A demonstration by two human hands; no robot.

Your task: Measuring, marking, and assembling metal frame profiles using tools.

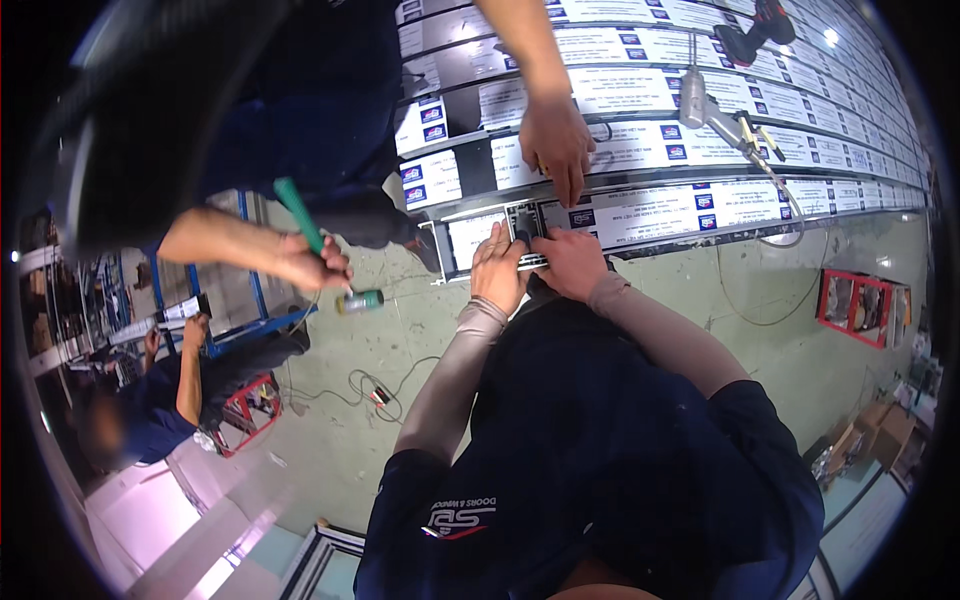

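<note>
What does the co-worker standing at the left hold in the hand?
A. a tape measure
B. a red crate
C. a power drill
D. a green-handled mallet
D: the co-worker's hand grips a mallet with a green handle, above the floor.

Pale green concrete floor (640, 350) fills the middle; a blue metal rack (250, 300) stands left, a red crate (855, 305) right, cardboard boxes (880, 430) lower right.

hands (535, 265) on profile end (520, 235) | mallet (325, 245) left | drill (715, 115) perhaps right-behind
</note>
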